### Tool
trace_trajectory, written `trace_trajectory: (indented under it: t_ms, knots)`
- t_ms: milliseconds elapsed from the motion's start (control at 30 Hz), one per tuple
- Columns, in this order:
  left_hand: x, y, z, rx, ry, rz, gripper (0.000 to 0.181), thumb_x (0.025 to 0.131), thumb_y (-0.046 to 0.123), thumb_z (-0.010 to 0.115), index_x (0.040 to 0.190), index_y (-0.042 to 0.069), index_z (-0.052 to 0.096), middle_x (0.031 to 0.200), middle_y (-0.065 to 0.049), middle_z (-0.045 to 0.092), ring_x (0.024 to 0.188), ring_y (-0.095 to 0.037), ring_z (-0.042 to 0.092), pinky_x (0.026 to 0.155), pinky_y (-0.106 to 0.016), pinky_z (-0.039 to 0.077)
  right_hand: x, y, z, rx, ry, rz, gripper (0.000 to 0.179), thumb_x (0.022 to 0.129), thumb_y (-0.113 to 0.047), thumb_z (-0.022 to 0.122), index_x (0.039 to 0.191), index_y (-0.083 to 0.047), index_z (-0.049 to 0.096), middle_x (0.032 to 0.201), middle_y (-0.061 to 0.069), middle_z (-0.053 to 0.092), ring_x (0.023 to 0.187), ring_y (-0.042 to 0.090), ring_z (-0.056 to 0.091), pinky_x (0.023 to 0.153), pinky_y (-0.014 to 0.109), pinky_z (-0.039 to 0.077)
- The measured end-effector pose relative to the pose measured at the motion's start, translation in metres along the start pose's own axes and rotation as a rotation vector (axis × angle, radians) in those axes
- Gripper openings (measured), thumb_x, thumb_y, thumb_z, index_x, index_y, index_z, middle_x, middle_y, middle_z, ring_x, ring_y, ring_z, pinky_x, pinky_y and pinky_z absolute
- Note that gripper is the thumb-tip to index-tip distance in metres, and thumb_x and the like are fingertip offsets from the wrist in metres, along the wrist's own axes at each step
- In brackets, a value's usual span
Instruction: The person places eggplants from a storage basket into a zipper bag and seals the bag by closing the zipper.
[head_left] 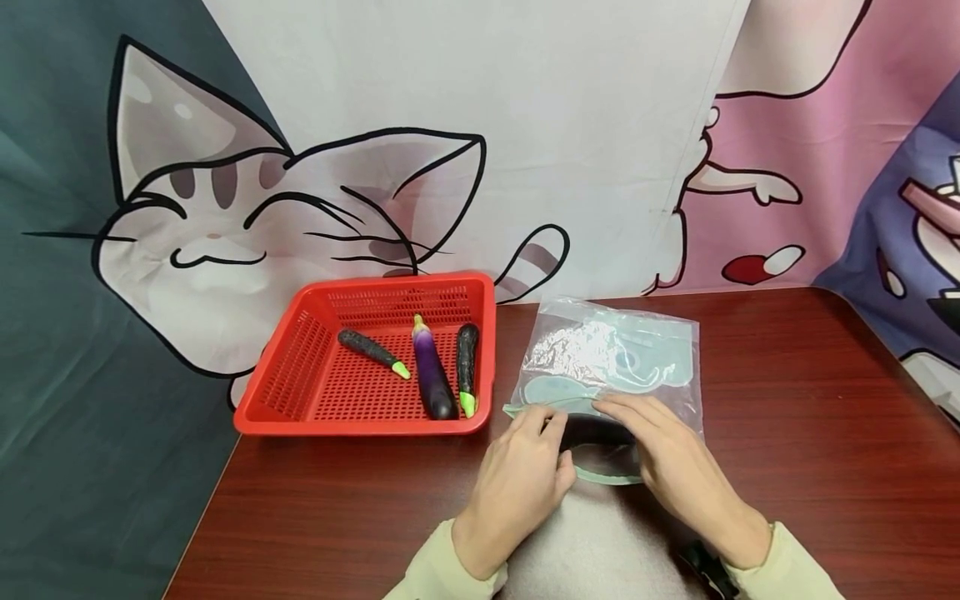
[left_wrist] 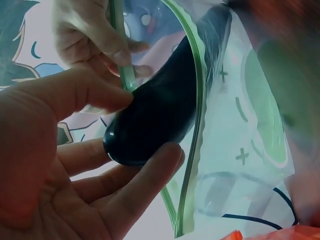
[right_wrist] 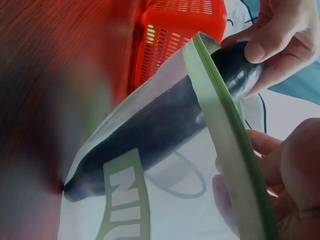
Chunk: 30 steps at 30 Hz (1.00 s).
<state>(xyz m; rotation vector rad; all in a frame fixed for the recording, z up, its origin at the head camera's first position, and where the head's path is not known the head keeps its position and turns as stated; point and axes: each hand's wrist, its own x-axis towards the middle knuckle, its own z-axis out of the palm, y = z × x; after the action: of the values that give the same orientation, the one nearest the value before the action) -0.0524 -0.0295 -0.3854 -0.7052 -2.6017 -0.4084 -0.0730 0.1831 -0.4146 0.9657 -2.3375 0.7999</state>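
Observation:
My left hand (head_left: 521,467) grips the rounded end of a dark eggplant (left_wrist: 155,110), thumb on top and fingers beneath. Most of that eggplant lies inside a clear zip bag (head_left: 611,354) with a green seal and pale blue-green printing; its held end sticks out through the mouth. On the other side, my right hand (head_left: 678,458) holds one edge of the mouth, with the green seal strip (right_wrist: 232,135) between thumb and fingers. The mouth gapes between the two hands. In the right wrist view the eggplant's narrow end reaches deep into the bag.
A red plastic basket (head_left: 251,421) stands to the left on the brown wooden table (head_left: 795,433). Inside it lie a purple eggplant (head_left: 433,375) and two dark, bumpy, cucumber-like vegetables (head_left: 371,352) with bright green ends. A cartoon-printed cloth (head_left: 585,150) hangs behind the table.

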Motion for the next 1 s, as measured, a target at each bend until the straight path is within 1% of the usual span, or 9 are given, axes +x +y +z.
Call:
trace_trajectory:
  t_ms: [133,300,367,633,733,900,1000]
  knots:
    - [0.001,0.003,0.004,0.004,0.005,0.006,0.04,0.077,0.017,0.078,0.114,0.004,0.073,0.107,-0.003,0.068,0.097,-0.019,0.066,0.075,-0.031,0.056,-0.001,0.0,0.0,0.007,0.0,0.008,0.065,0.074,0.019,0.041,0.13,-0.003,0.063,0.126,0.009,0.064,0.113,0.025,0.059,0.109,0.014,0.025]
    - [0.001,0.005,0.01,0.014,-0.008,0.005,0.04,0.08,0.021,0.08,0.115,0.005,0.072,0.108,-0.003,0.068,0.097,-0.017,0.067,0.075,-0.029,0.056,-0.002,0.001,-0.001,0.012,-0.023,0.03,0.062,0.077,0.018,0.039,0.131,-0.002,0.063,0.128,0.011,0.063,0.116,0.026,0.058,0.111,0.015,0.025]
    - [0.002,0.006,0.012,0.014,-0.023,0.004,0.04,0.081,0.022,0.08,0.116,0.005,0.072,0.109,-0.003,0.068,0.097,-0.017,0.067,0.075,-0.029,0.057,-0.002,0.0,-0.002,0.012,-0.026,0.031,0.062,0.077,0.019,0.039,0.131,-0.002,0.063,0.128,0.011,0.063,0.117,0.027,0.058,0.111,0.015,0.025]
    - [0.004,0.008,0.02,0.021,-0.044,0.003,0.04,0.085,0.025,0.078,0.119,0.005,0.071,0.11,-0.004,0.069,0.097,-0.017,0.068,0.073,-0.029,0.057,0.001,-0.002,-0.001,0.015,-0.004,0.002,0.067,0.071,0.021,0.04,0.131,-0.002,0.062,0.126,0.011,0.063,0.115,0.027,0.058,0.111,0.016,0.025]
    - [0.004,0.009,0.022,0.027,-0.051,0.001,0.041,0.085,0.025,0.078,0.12,0.005,0.071,0.112,-0.005,0.068,0.099,-0.017,0.068,0.074,-0.029,0.057,0.001,-0.003,-0.002,0.013,-0.004,0.005,0.066,0.072,0.02,0.041,0.131,-0.002,0.062,0.126,0.011,0.063,0.114,0.027,0.058,0.111,0.016,0.025]
    - [0.005,0.01,0.024,0.024,-0.036,0.003,0.04,0.083,0.018,0.075,0.12,0.005,0.07,0.111,-0.005,0.068,0.099,-0.017,0.068,0.073,-0.028,0.057,-0.001,-0.003,-0.002,0.011,-0.026,0.026,0.061,0.079,0.018,0.04,0.131,-0.003,0.062,0.127,0.008,0.063,0.116,0.026,0.057,0.111,0.017,0.026]
    - [0.006,0.01,0.025,0.027,-0.019,0.013,0.04,0.081,0.013,0.073,0.119,0.004,0.07,0.11,-0.005,0.068,0.097,-0.017,0.068,0.072,-0.028,0.057,0.0,-0.003,-0.002,0.016,-0.025,0.022,0.059,0.08,0.017,0.04,0.132,-0.003,0.062,0.127,0.009,0.063,0.117,0.026,0.057,0.111,0.018,0.026]
